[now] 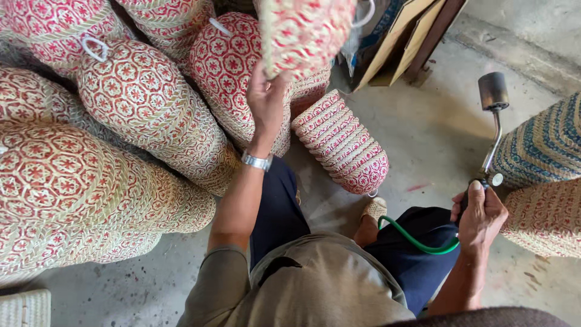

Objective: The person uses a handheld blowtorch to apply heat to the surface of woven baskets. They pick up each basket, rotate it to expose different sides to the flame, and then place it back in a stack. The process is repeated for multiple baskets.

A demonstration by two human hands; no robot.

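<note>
Grey shirt (315, 284) and dark trousers (275, 206) fill the near edge of the view, so we sit low on the concrete floor (423, 127) with the work spread ahead of us. Our left hand (266, 100) is raised and closed on the rim of a red-and-cream woven basket (305, 30), holding it up above the rest. Our right hand (481, 218) is wrapped tight around the handle of a torch (493, 121), whose metal neck points away from us to a dark burner head; a green hose (417, 242) loops from it across our lap.

We judge the care lies in spacing — basket and burner are well apart now, and the weave looks dry and light, so any pass should be quick and glancing, never lingering. We would keep the fingers on the rim clear of the burner's line and turn the basket with the wrist rather than moving the torch about.

A nested stack (342, 142) lies on its side just ahead, larger stacks (145, 103) crowd our left, and blue-striped baskets (544, 142) sit right beside the torch — we should mind those.
</note>
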